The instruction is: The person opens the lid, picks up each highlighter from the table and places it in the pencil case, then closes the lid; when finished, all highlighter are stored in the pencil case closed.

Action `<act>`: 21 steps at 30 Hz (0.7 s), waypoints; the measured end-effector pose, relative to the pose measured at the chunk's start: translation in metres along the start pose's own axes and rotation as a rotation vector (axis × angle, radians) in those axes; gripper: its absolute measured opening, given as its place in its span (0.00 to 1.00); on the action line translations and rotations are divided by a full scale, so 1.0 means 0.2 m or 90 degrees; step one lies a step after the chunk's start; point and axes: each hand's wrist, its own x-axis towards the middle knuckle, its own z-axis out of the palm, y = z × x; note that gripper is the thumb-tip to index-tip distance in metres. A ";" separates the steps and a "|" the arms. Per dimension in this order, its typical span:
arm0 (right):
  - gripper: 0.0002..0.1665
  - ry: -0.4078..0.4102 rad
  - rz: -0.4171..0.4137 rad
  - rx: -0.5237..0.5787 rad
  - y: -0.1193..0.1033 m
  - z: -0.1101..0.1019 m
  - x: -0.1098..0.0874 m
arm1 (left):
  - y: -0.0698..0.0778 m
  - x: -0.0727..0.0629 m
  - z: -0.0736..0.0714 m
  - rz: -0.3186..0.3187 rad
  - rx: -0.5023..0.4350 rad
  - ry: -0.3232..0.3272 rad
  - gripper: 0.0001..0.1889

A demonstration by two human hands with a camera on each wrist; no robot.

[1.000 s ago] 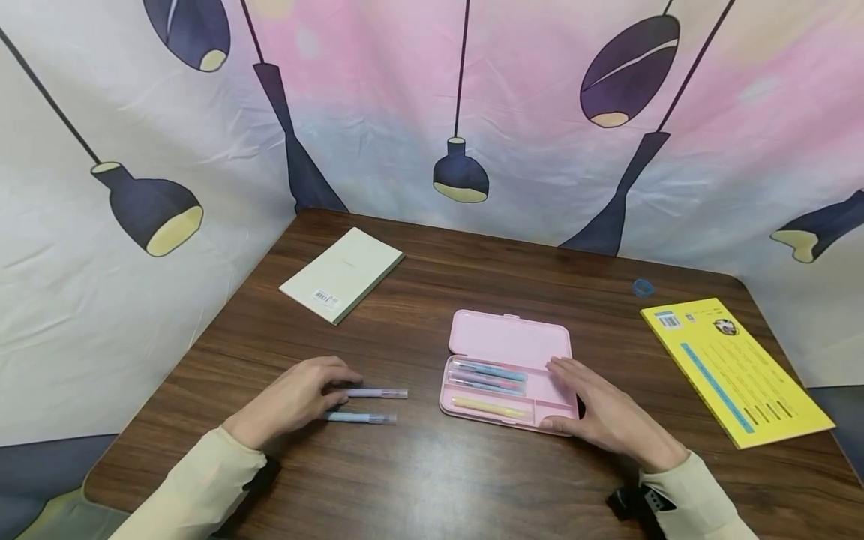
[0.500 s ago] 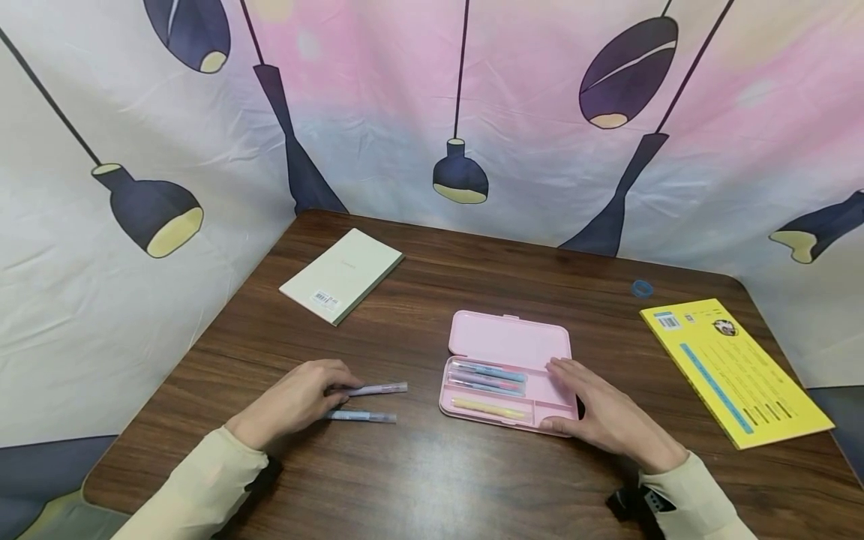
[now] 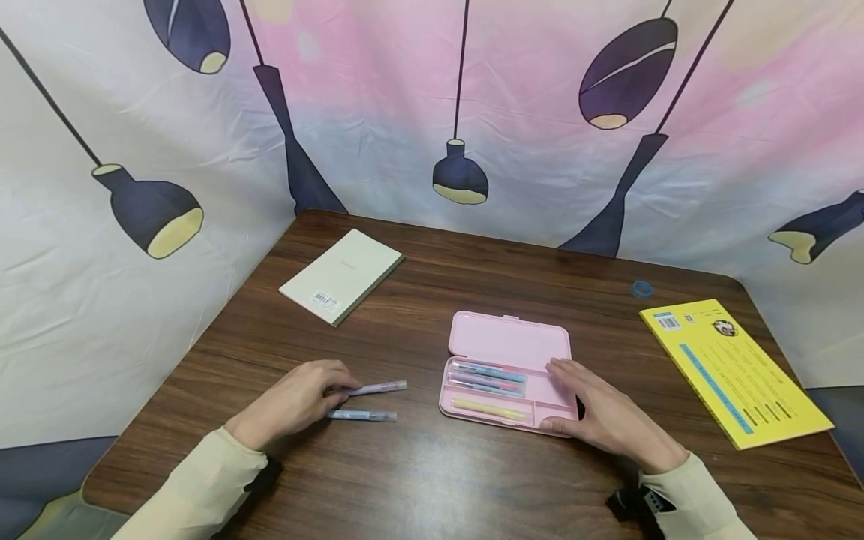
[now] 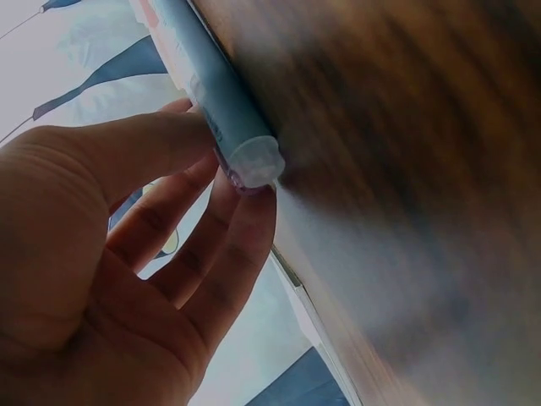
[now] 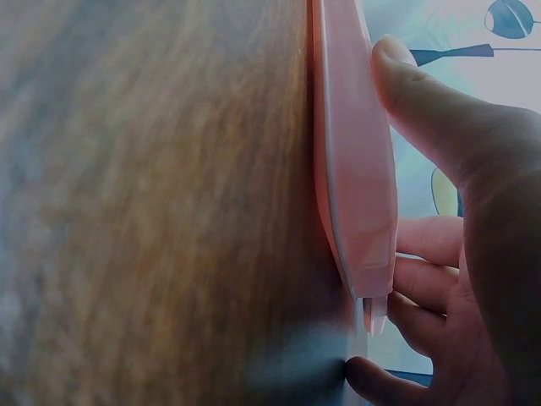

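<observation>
My left hand [image 3: 297, 399] pinches the left end of a purple pen [image 3: 379, 388] with a clear cap, the capped end tilted slightly up. A light blue pen [image 3: 364, 415] lies in front of it on the table; in the left wrist view the end of this blue pen [image 4: 224, 93] covers most of the purple one. My right hand [image 3: 604, 409] rests at the right end of an open pink pencil case [image 3: 509, 337], thumb on the near rim and fingers spread toward the hinge. Inside the case lie several pens [image 3: 487, 377] in a clear sleeve and a yellow pen [image 3: 489, 409].
A pale green notebook [image 3: 343, 274] lies at the back left of the wooden table [image 3: 432, 480]. On the right is a yellow book [image 3: 736, 371], with a blue ring-shaped band [image 3: 642, 289] behind it. A printed cloth [image 3: 378, 135] hangs behind the table.
The capped end of the purple pen has risen a little in my left hand's pinch. My right hand and the pencil case stay put.
</observation>
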 end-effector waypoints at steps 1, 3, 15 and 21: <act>0.59 -0.001 0.001 -0.001 0.00 0.00 0.00 | 0.00 0.00 0.00 0.000 0.001 0.001 0.13; 0.59 -0.003 0.004 -0.002 0.00 0.00 0.00 | 0.00 0.00 0.00 0.000 0.006 0.002 0.13; 0.59 -0.008 0.008 -0.001 -0.01 0.00 0.00 | 0.03 0.03 -0.03 0.007 0.035 0.020 0.12; 0.59 -0.001 0.001 -0.003 0.00 0.00 0.00 | 0.06 0.08 -0.07 0.041 0.060 0.044 0.13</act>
